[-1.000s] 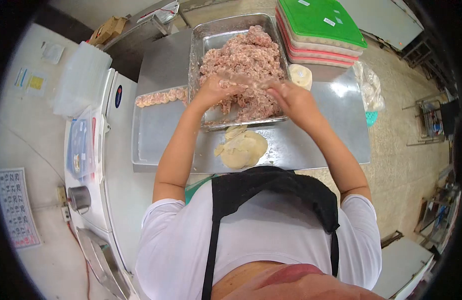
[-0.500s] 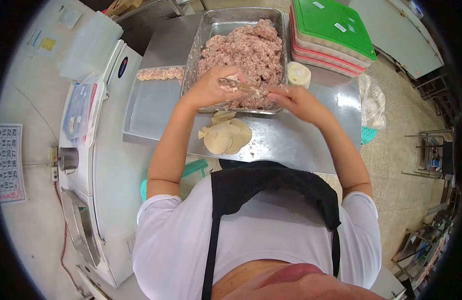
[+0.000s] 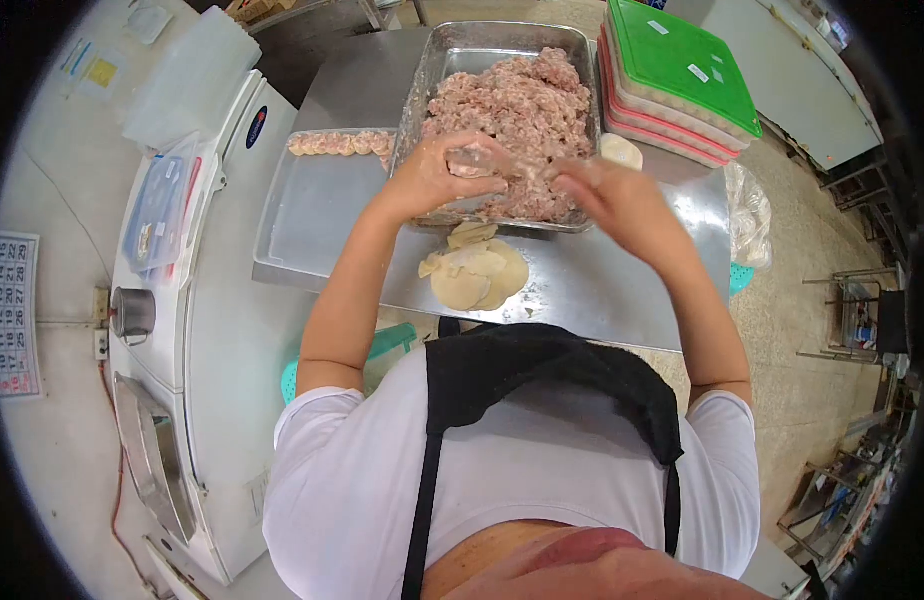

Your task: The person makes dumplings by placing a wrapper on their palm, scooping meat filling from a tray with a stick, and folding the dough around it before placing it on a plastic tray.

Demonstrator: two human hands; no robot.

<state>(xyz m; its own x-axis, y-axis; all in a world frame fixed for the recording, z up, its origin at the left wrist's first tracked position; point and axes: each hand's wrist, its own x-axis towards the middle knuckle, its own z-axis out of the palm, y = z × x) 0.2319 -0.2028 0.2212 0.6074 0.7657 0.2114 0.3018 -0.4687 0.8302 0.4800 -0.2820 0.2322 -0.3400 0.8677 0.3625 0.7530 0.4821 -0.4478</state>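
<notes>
Over the near edge of a metal pan (image 3: 410, 110) of ground meat (image 3: 512, 95), my left hand (image 3: 432, 178) is curled round a dumpling wrapper with meat filling (image 3: 472, 162), partly hidden by the fingers. Just to the right, my right hand (image 3: 622, 205) is closed on the end of a narrow flat spatula, whose blade is smeared by motion between the hands. Nearer to me, a stack of round dough wrappers (image 3: 477, 275) lies on the steel table, its top pieces folded and uneven.
A translucent tray (image 3: 317, 215) on the left holds a row of filled dumplings (image 3: 342, 144). Behind the right hand is another round stack of wrappers (image 3: 620, 151). Stacked boxes with a green lid (image 3: 682, 65) stand at the back right, near a plastic bag (image 3: 748, 215).
My right hand has moved right, away from the left, and the spatula has blurred. My left hand has opened slightly round the wrapper. The whole view has shifted a little.
</notes>
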